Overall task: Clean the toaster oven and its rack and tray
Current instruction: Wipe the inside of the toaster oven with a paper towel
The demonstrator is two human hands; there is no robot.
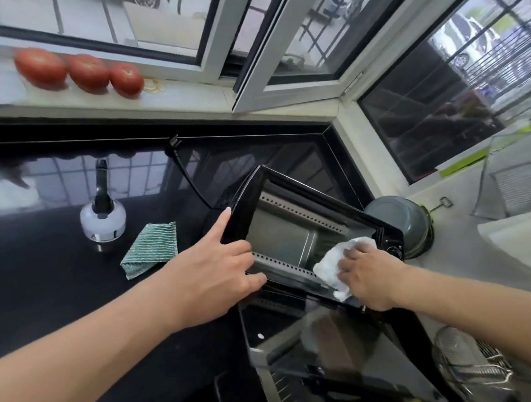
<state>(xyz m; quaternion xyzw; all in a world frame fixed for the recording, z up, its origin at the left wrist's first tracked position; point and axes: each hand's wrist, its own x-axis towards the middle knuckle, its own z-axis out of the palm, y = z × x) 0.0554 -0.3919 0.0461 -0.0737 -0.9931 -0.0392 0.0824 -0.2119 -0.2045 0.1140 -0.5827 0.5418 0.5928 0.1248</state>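
Observation:
A black toaster oven (pixel 288 228) stands on the dark counter with its glass door (pixel 337 356) folded down toward me, and its metal cavity shows. My left hand (pixel 219 270) grips the oven's left front edge, index finger stretched up along the side and thumb on the lower rim. At the cavity's lower right edge, my right hand (pixel 367 275) presses a crumpled white cloth (pixel 332 264). Below the door lies a metal rack or tray (pixel 285 390), partly hidden.
A folded green striped cloth (pixel 150 249) and a white bottle with a black neck (pixel 103 216) sit left of the oven. Its power cord (pixel 187 172) trails back. A grey pot (pixel 404 223) stands to the right, a wire strainer (pixel 468 363) is at the lower right, and tomatoes (pixel 78 71) line the windowsill.

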